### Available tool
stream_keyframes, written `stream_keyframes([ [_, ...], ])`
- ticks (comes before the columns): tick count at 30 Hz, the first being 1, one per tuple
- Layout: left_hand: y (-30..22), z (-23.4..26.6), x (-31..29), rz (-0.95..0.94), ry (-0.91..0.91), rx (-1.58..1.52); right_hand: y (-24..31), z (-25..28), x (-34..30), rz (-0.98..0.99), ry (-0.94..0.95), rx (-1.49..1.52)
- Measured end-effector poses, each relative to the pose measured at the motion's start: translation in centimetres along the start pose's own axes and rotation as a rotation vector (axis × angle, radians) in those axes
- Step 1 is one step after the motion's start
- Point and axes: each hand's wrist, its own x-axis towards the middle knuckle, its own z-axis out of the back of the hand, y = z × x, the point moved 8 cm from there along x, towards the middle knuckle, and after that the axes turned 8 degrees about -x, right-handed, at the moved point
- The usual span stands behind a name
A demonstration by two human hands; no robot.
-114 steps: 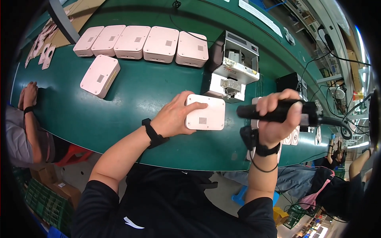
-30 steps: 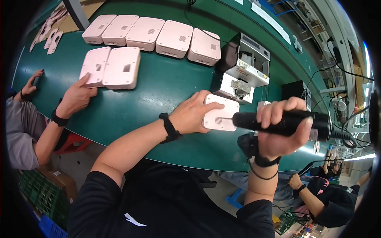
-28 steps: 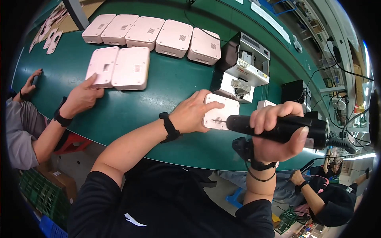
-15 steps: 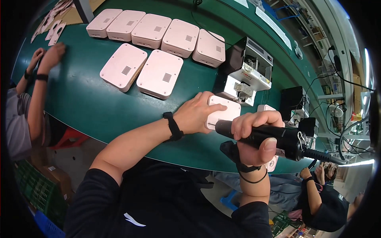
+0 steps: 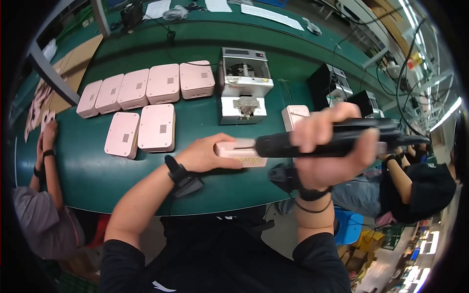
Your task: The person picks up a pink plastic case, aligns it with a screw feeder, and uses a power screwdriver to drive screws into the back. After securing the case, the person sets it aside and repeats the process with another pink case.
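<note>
My left hand [image 5: 204, 152] grips the left end of a small pale pink box [image 5: 254, 161], fingers behind it and thumb along its near side. The box looks tipped, with a narrow face carrying gold-coloured marks toward me. In my right hand [image 5: 317, 141], blurred by motion, is a black electric screwdriver [image 5: 276, 145] held level. Its thin bit points left across the upper part of the box; I cannot tell whether it touches.
Several pink boxes [image 5: 163, 84] line the bench [image 5: 97, 180] at the back left, with two nearer. A screw feeder machine [image 5: 244, 88] stands behind my hands. Another pink box [image 5: 295, 116] sits right of it. Co-workers sit at left [image 5: 44, 219] and right [image 5: 415, 185].
The box in my left hand has gone from lying flat to tipped, showing a side face. My right hand swung the screwdriver more level. The whole view has turned.
</note>
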Motion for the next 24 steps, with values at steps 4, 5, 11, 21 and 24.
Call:
stream_keyframes([
  [4, -0.1, -3.2, 1.1, 0.572, 0.483, -0.166, 6.2, 4.6, -2.3, 0.118, -0.139, -0.02],
  [5, 0.6, -3.3, 1.4, 0.643, 0.521, -0.164, 7.3, 5.5, -3.0, 0.143, -0.172, -0.042],
  [11, -1.0, -5.4, 5.6, 0.577, 0.36, -0.057, 6.7, 10.3, -9.1, 0.021, -0.267, -0.201],
  [21, -3.4, -12.5, 4.5, -0.107, 0.033, 0.479, 6.6, 16.7, -14.3, -0.165, -0.384, -0.257],
  [24, -3.9, -11.7, 5.1, -0.125, -0.027, 0.433, 6.0, 15.6, -13.8, -0.133, -0.341, -0.218],
])
